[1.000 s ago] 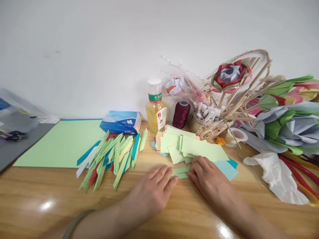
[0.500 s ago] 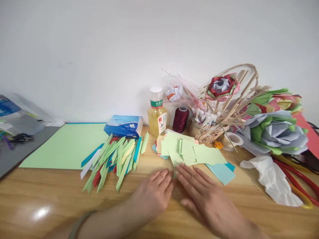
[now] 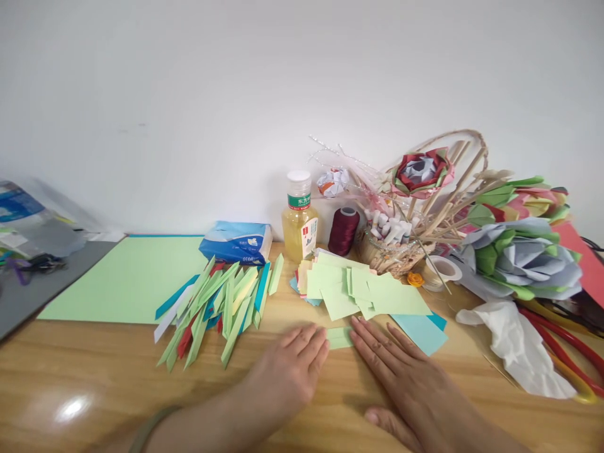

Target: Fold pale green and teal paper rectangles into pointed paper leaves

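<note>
A small light green paper strip (image 3: 338,338) lies on the table with creases along its length. My left hand (image 3: 297,365) holds its left end down, fingers together and slightly curved. The flat fingers of my right hand (image 3: 401,371) press on its right end, with the thumb spread apart. Just behind both hands is a loose pile of light green paper rectangles (image 3: 391,294), overlapping other coloured slips. Light blue paper (image 3: 419,333) lies beyond my right fingertips.
Folded paper strips (image 3: 231,302) lie heaped on the left, before a tissue pack (image 3: 236,242) and a large green sheet (image 3: 108,283). Behind the pile stand a drink bottle (image 3: 301,223), a maroon thread spool (image 3: 344,231) and a basket (image 3: 384,255). Red-handled scissors (image 3: 561,340) lie right, near paper flowers (image 3: 523,258).
My right hand has flattened out from curled fingers, swept left across the strip to my left hand, then moved back right. The left hand has stayed on the strip's left end.
</note>
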`<state>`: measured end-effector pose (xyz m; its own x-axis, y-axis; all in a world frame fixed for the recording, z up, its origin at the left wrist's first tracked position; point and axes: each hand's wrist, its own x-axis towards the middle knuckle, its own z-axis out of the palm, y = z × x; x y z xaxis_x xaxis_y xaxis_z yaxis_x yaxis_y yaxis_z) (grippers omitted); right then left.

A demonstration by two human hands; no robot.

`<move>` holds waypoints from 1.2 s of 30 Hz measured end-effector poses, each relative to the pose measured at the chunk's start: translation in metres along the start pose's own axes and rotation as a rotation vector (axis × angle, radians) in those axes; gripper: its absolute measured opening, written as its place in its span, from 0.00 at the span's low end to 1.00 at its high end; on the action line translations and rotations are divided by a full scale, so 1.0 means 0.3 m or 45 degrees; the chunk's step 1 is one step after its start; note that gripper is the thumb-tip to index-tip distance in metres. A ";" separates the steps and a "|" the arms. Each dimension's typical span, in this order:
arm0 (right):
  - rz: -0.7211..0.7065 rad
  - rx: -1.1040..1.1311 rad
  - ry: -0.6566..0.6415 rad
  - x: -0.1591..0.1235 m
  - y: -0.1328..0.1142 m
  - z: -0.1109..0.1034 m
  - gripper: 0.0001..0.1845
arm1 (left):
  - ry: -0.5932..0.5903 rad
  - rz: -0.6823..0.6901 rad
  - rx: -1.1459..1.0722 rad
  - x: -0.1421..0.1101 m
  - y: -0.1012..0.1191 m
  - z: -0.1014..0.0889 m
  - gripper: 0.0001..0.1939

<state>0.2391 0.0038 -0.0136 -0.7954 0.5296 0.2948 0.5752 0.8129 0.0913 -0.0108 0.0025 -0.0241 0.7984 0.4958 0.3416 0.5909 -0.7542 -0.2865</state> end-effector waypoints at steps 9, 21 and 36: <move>-0.083 -0.097 -0.008 -0.008 0.018 -0.033 0.53 | 0.036 -0.006 -0.069 -0.006 -0.011 -0.007 0.14; 0.135 0.159 0.248 0.029 -0.030 -0.089 0.12 | 0.383 0.013 -0.284 0.033 -0.005 -0.055 0.12; 0.172 0.207 0.041 0.064 -0.032 -0.064 0.16 | 0.285 -0.051 -0.408 0.072 -0.022 -0.042 0.12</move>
<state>0.2219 0.0017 0.0094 -0.7050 0.6305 0.3246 0.6357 0.7648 -0.1048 0.0010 0.0127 -0.0038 0.7097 0.4478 0.5439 0.5264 -0.8502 0.0132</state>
